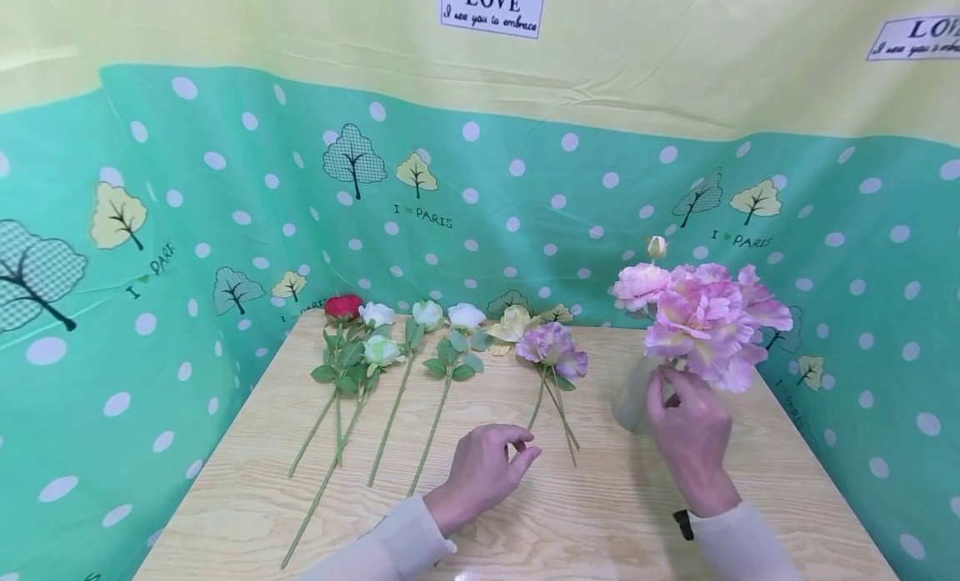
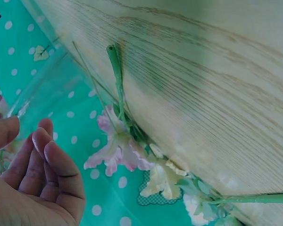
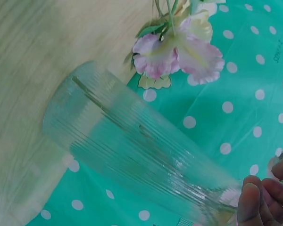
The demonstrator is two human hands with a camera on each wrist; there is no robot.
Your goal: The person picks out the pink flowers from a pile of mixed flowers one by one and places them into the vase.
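A ribbed clear vase (image 1: 632, 402) stands at the right of the table, with large pink flowers (image 1: 701, 314) and a small pale bud (image 1: 657, 247) above its mouth. My right hand (image 1: 690, 427) is at the vase's mouth, thumb and fingers pinching just under the pink blooms; the stem there is mostly hidden. In the right wrist view, a stem shows through the vase (image 3: 132, 136), and the fingertips (image 3: 250, 202) are at its rim. My left hand (image 1: 487, 468) hovers over the table with loosely bent fingers, holding nothing, near the stems of a purple flower (image 1: 551, 348).
On the wooden table (image 1: 525, 523) lie a red rose (image 1: 343, 307), several white and pale green roses (image 1: 377, 314), and a yellow flower (image 1: 513, 323), stems toward me. A green and yellow dotted curtain (image 1: 465, 164) surrounds the table's back and sides.
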